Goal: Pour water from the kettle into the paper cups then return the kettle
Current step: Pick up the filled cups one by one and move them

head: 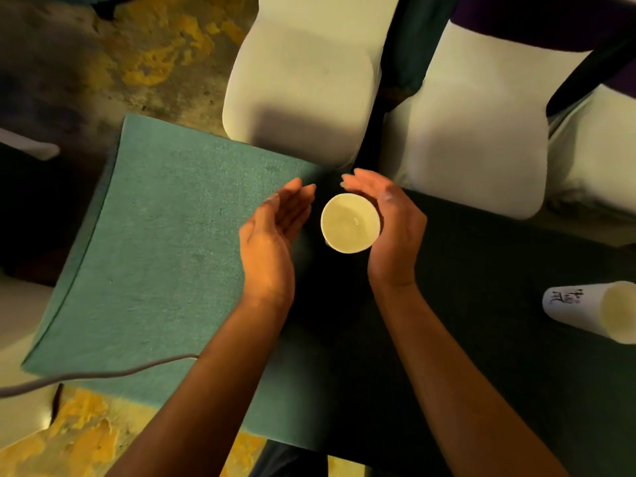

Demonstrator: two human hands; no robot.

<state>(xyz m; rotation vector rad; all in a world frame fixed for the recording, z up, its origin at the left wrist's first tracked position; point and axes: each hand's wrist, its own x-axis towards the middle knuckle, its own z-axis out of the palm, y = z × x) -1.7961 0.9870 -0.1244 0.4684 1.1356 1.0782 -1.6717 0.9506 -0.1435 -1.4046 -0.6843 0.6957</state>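
Observation:
A white paper cup [350, 222] stands upright on the green table [165, 242], seen from above, with a little liquid glinting inside. My right hand [392, 225] curves around the cup's right side, palm against or very near its wall, fingers straight. My left hand [275, 232] is held flat and open a short gap to the left of the cup, not touching it. A second paper cup [595, 309] with dark print stands at the right edge of the table. No kettle is in view.
Two white-covered chairs [303, 84] [475, 125] stand close against the table's far edge. A grey cable [103, 373] runs over the near left corner of the table. Patterned yellow-brown floor [137, 56] lies to the left and near side.

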